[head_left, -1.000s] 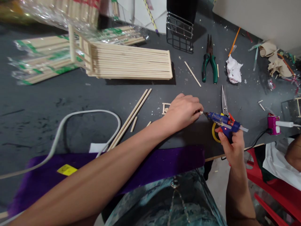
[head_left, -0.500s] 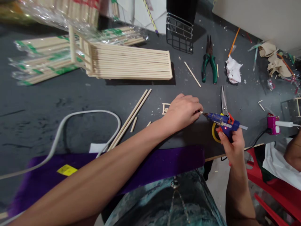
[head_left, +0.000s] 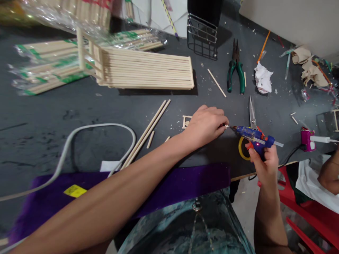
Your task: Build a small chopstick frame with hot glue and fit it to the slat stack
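My left hand is closed in a pinch on a small pale wooden stick, most of it hidden by the fingers. To its right, my right hand grips a blue hot glue gun with its red light lit and a clear glue stick out the back. The nozzle points at the pinched piece, with a small gap between. Beneath and behind the gun lie scissors with yellow on the handle. A little wooden stick frame lies partly under my left wrist.
A structure of wooden sticks stands near packaged sticks. Two long sticks, pliers, crumpled paper and a wire basket are on the table. A white cable loops at left. Another person's arm shows at right.
My right hand has drawn the glue gun slightly right, so its nozzle is farther from the small stick. My left hand has stayed in place.
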`<state>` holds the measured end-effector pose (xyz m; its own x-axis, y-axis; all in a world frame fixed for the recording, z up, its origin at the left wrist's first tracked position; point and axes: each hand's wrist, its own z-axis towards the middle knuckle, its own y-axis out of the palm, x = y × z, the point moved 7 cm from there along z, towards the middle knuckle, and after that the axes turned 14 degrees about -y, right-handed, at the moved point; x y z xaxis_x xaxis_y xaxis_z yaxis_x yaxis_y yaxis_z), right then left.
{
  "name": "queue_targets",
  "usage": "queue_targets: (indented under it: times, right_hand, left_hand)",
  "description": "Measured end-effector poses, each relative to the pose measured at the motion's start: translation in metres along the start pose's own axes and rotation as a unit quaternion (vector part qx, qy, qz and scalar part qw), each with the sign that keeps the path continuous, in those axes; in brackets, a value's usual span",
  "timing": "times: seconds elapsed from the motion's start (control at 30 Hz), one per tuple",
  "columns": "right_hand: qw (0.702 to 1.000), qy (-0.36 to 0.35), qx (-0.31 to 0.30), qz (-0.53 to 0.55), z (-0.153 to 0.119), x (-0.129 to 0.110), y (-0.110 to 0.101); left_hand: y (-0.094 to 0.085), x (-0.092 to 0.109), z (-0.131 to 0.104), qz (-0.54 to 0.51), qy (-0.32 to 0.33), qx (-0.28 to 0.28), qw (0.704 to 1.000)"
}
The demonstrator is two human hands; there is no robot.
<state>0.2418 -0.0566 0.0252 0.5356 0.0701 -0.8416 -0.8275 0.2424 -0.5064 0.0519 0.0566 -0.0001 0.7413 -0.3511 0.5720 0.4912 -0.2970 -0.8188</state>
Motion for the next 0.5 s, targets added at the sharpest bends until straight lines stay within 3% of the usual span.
queue_targets:
  times: [0.1, 0.3, 0.4, 0.5]
  right_hand:
    - [0.999, 0.013, 0.034, -0.013, 0.001, 0.003, -0.007]
    - [0.978, 0.070, 0.186, 0.066, 0.024, 0.031, -0.040]
    - [0.979, 0.127, 0.141, 0.080, 0.045, 0.049, -0.042]
    - [0.984, 0.143, 0.110, 0.004, 0.056, 0.058, -0.048]
  left_hand:
    - [-0.001, 0.000, -0.001, -0.006, 0.010, 0.012, 1.000]
    - [0.000, -0.001, 0.000, -0.012, 0.008, 0.014, 1.000]
    - [0.001, -0.002, 0.000, -0.009, 0.007, 0.008, 1.000]
    - [0.002, -0.002, 0.000, -0.011, 0.008, 0.003, 1.000]
